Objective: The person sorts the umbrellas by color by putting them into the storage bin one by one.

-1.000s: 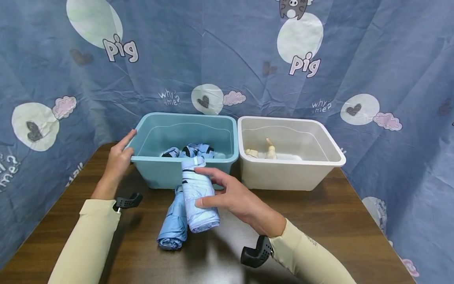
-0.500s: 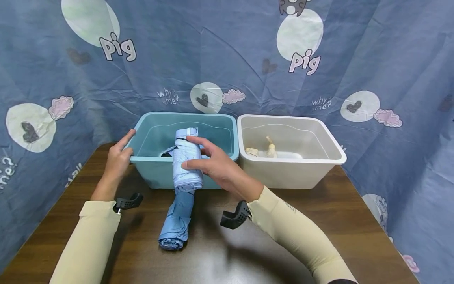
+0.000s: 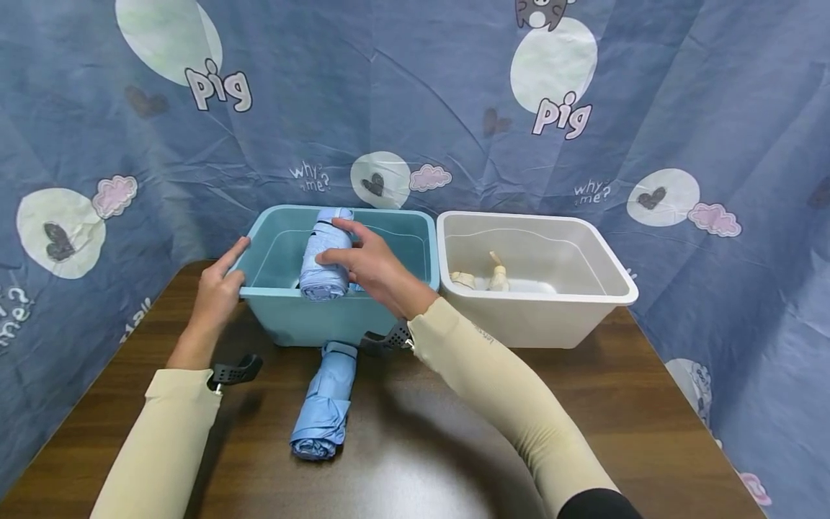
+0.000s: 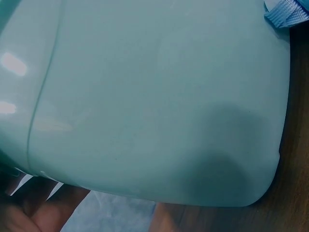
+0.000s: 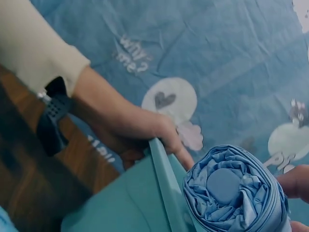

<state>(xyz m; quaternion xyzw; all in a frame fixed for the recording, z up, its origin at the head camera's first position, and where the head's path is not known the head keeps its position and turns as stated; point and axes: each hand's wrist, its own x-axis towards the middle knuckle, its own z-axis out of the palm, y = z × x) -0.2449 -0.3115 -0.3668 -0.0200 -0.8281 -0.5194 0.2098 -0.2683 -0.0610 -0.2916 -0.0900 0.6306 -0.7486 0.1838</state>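
Observation:
My right hand (image 3: 376,270) holds a pale blue folded umbrella (image 3: 326,256) between thumb and fingers, over the front part of the teal bin (image 3: 324,317). In the right wrist view, the umbrella's end (image 5: 224,186) faces the camera, with gathered fabric around a round blue cap. My left hand (image 3: 217,292) grips the left rim of the teal bin; in the right wrist view, that hand (image 5: 130,125) curls over the rim. A second, darker blue folded umbrella (image 3: 324,407) lies on the table in front. The blue items inside the teal bin are mostly hidden behind the held umbrella.
A white bin (image 3: 506,317) stands right of the teal bin, with beige wrapped items (image 3: 498,277) inside. Both bins sit on a dark wooden table (image 3: 259,468). Behind them hangs a blue printed cloth (image 3: 415,108).
My right hand has carried the pale blue umbrella up, forward and slightly left, from above the table to over the teal bin. My left hand has stayed on the rim.

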